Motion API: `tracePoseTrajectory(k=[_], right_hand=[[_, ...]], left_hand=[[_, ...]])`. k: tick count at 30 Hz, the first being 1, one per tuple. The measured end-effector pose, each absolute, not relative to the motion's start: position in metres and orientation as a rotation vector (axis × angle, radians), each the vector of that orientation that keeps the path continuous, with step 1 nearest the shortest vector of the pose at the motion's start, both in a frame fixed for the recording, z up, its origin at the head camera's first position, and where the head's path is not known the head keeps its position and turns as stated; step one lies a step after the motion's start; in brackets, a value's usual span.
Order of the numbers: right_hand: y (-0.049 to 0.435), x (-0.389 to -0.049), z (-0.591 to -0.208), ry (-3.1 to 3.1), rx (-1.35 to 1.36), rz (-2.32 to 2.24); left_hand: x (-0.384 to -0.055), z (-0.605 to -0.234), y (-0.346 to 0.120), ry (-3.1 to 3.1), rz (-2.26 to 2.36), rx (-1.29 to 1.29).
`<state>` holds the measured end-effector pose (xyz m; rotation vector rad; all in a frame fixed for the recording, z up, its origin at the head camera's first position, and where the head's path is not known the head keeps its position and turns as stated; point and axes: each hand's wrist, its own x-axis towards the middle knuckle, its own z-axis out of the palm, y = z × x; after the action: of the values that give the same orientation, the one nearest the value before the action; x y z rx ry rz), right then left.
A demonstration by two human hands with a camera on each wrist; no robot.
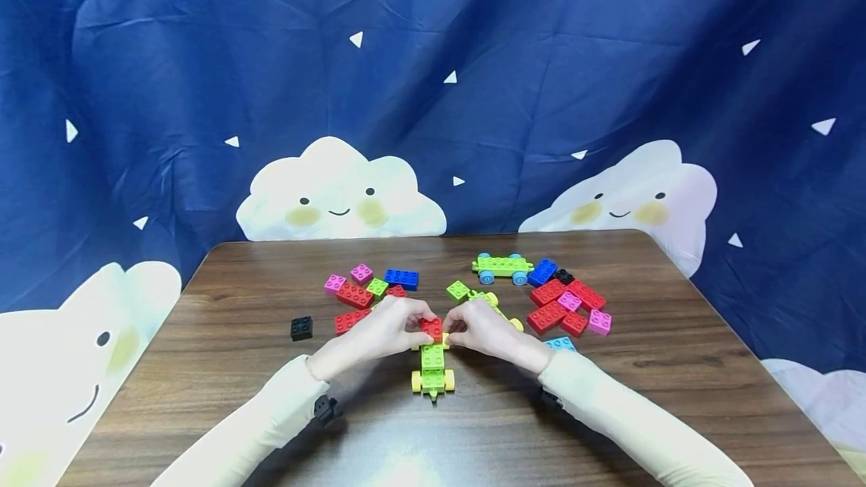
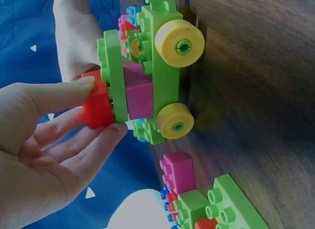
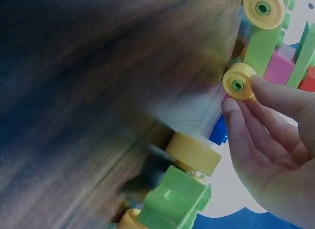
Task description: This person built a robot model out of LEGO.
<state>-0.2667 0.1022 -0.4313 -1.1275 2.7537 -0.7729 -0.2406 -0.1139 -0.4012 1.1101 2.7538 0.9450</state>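
Note:
In the middle of the table a green toy car base [image 1: 433, 380] stands on yellow wheels. On it sits a magenta brick [image 2: 138, 91], topped by a green plate [image 2: 116, 74] and then a red brick [image 1: 431, 328]. My left hand [image 1: 386, 328] pinches the red brick [image 2: 100, 102] between thumb and fingers. From the other side my right hand [image 1: 485, 326] pinches one yellow wheel [image 3: 241, 86] of the same car, thumb against its hub side. The magenta brick is hidden in the head view.
Behind the right hand lies another green base [image 1: 497, 303] with yellow wheels. A green base with blue wheels [image 1: 503, 267] stands at the back. Loose red bricks [image 1: 546, 316] lie right, more red bricks [image 1: 355, 294] left. A black brick [image 1: 301, 328] is farther left, a light blue brick [image 1: 560, 344] near the right wrist.

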Motion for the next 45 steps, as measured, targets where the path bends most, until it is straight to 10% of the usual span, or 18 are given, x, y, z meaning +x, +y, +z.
tracePoseTrajectory(k=[45], right_hand=[[0.098,-0.262,-0.430,2.782,-1.102,-0.752]], left_hand=[[-0.242,-0.410,-0.122,2.692,1.080,0.940]])
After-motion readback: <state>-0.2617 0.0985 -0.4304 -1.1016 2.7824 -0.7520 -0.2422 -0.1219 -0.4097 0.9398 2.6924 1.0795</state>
